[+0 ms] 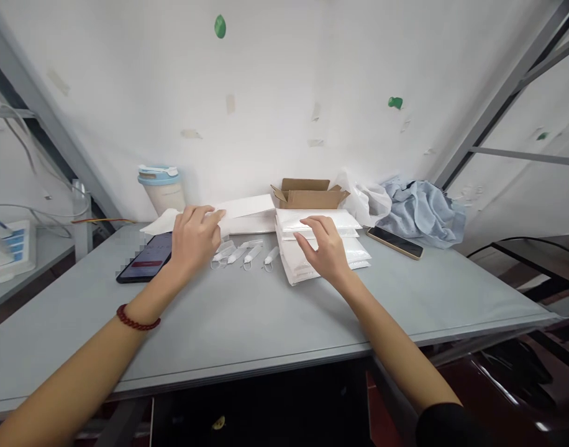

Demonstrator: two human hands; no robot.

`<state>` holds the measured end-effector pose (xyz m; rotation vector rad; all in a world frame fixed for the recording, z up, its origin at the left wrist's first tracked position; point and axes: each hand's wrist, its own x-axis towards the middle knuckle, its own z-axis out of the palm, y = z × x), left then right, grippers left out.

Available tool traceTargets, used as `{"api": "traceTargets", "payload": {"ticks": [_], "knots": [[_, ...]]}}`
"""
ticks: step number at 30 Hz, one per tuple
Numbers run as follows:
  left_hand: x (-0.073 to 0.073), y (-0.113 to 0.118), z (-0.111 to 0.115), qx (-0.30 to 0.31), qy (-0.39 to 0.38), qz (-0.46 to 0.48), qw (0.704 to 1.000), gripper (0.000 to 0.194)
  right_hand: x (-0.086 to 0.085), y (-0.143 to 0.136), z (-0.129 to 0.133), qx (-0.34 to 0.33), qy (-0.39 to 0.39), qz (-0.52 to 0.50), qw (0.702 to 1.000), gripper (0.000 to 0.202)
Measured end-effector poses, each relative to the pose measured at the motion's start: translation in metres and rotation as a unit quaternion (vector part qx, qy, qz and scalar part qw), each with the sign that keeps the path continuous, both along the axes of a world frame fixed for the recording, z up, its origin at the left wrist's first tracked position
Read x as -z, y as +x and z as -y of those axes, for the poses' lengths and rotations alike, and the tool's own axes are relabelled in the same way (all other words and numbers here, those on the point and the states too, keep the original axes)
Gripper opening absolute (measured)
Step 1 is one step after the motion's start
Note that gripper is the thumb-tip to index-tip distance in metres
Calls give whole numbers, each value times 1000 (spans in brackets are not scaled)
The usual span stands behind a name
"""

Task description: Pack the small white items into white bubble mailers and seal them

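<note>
My left hand (195,239) is held above the table's left side, fingers bent, with a gap between thumb and index finger and nothing visible in it. Behind it lie white flat cards or boxes (250,207) and a white sheet (166,221). Just right of that hand, several small clear plastic tubes with looped ends (251,253) lie in a row. Over a stack of white padded envelopes (296,257), my right hand (325,243) is open, thumb and index finger apart. Whether it touches the top envelope is hard to tell.
An open cardboard box (312,198) stands against the wall, beside a white plastic bag (366,198) and crumpled blue cloth (424,211). One phone (396,242) lies right, another dark device (147,264) left. A blue-lidded cup (161,186) stands behind the grey table's (247,329) left side.
</note>
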<state>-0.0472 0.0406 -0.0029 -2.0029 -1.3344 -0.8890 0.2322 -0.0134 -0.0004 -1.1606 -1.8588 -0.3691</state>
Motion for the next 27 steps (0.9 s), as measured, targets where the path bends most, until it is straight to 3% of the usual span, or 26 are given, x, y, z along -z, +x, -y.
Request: {"api": "traceTargets", "payload": {"ticks": [4,9,12,15,18,21,27], "knots": [[-5,13,15,70,42,-20,996,37,-3,-13,12,-29,56,11,998,26],[3,39,32,176,121,-118,970,29,1,-27,23,-70,74,83,991,34],[8,51,42,235,154,-164,946,26,6,-28,22,-93,14,116,989,57],[10,59,51,281,135,-168,935,28,8,-26,19,-95,-74,133,984,77],[10,62,56,307,136,-175,925,27,5,-25,20,-79,-164,128,975,87],[10,61,55,320,144,-180,919,25,-1,-26,25,-66,-230,105,965,85],[3,49,45,316,134,-168,924,19,0,-26,23,-22,-213,115,970,85]]}}
